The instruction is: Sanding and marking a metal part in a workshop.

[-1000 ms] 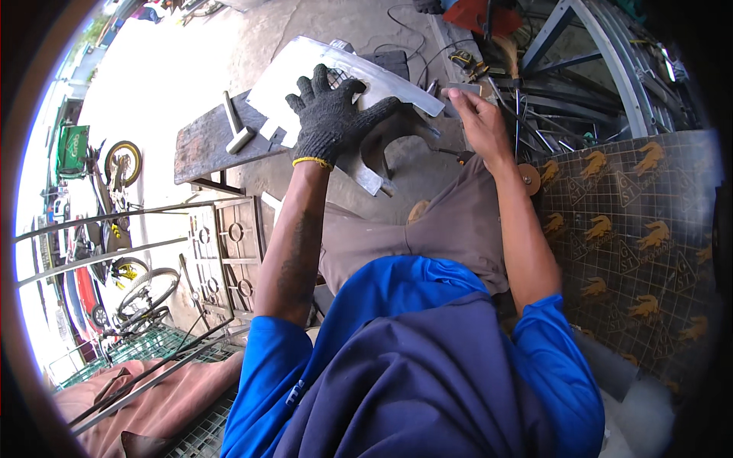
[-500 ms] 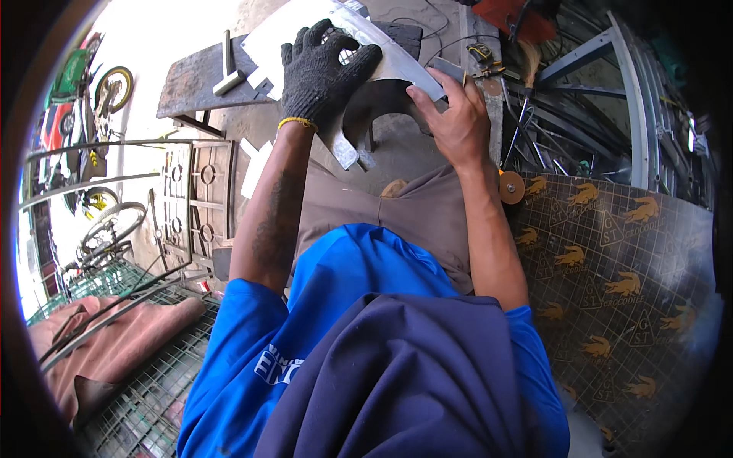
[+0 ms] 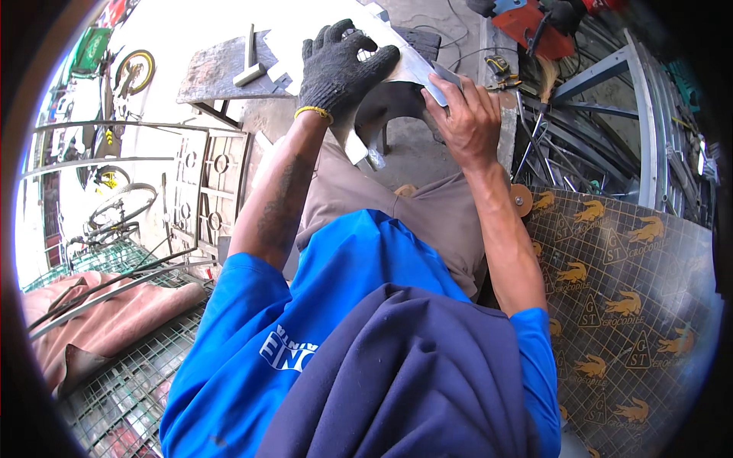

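Head view. Metal sheet [image 3: 298, 38], pale and bright, with a curved cut-out on its near side; lies across the bench [image 3: 210, 70], its near end reaching toward the person's knees. Left hand [image 3: 347, 69], in a dark knitted glove with yellow cuff; fingers spread and thumb held wide, laid on top of the sheet beside a small grid-patterned patch. Right hand [image 3: 467, 114], bare; fingers and thumb closed on a flat grey piece [image 3: 449, 74] at the sheet's right edge.

Hammer [image 3: 249, 75], pale handle, lying on the dark wooden bench left of the sheet. Yellow-and-black tool [image 3: 498, 65], right of the bench, exact kind unclear.

Containers. Green box [image 3: 93, 49], upper left, by the parked two-wheelers; contents hidden. Green wire mesh [image 3: 107, 401], lower left; whether cage or flat panel cannot be told; pale and reddish things show through it, too indistinct to name. Pink cloth [image 3: 114, 305], draped over the mesh.

Right side. Round brown disc [image 3: 521, 200], just beside the right forearm. Dark patterned board [image 3: 626, 282], printed with gold figures. Steel frame [image 3: 592, 82], standing among metal bars.
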The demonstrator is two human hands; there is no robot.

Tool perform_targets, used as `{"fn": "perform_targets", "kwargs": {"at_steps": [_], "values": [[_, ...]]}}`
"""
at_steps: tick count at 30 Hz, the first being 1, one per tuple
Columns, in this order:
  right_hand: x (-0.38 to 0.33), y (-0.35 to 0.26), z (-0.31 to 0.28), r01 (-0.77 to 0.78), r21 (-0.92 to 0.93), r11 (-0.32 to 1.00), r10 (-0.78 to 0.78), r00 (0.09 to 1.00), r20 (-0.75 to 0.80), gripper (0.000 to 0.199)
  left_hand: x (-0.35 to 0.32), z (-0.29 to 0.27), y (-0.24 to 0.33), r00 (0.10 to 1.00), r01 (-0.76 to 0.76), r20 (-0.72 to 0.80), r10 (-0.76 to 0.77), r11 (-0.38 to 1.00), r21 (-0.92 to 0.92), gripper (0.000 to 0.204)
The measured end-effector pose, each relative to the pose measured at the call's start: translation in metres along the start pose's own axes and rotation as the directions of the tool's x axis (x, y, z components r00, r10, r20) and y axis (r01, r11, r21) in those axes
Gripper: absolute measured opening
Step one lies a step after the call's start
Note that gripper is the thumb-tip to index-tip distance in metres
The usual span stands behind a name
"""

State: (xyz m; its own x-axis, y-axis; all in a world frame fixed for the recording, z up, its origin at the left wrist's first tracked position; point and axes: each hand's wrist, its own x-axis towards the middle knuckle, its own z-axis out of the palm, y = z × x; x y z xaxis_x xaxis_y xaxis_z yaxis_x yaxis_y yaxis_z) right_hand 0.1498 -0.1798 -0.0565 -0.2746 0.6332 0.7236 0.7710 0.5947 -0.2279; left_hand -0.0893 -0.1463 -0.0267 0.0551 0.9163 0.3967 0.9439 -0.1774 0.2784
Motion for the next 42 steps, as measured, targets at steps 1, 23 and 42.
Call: {"fn": "perform_targets", "kwargs": {"at_steps": [1, 23, 42], "values": [[-0.001, 0.001, -0.001, -0.008, -0.006, 1.0, 0.008, 1.0, -0.005, 0.029, 0.0, 0.001, 0.001, 1.0, 0.006, 0.0, -0.006, 1.0, 0.004, 0.057], [-0.049, -0.107, 0.006, -0.816, 0.577, -0.012, 0.692, 0.41, 0.594, 0.028, 0.018, -0.027, -0.029, 0.988, -0.085, 0.105, 0.109, 0.974, -0.21, 0.04], [0.002, -0.119, 0.016, -0.633, 0.482, -0.606, 0.367, 0.315, 0.875, 0.026, 0.014, -0.031, -0.015, 0.985, -0.121, 0.115, 0.132, 0.988, -0.099, 0.044]]}}
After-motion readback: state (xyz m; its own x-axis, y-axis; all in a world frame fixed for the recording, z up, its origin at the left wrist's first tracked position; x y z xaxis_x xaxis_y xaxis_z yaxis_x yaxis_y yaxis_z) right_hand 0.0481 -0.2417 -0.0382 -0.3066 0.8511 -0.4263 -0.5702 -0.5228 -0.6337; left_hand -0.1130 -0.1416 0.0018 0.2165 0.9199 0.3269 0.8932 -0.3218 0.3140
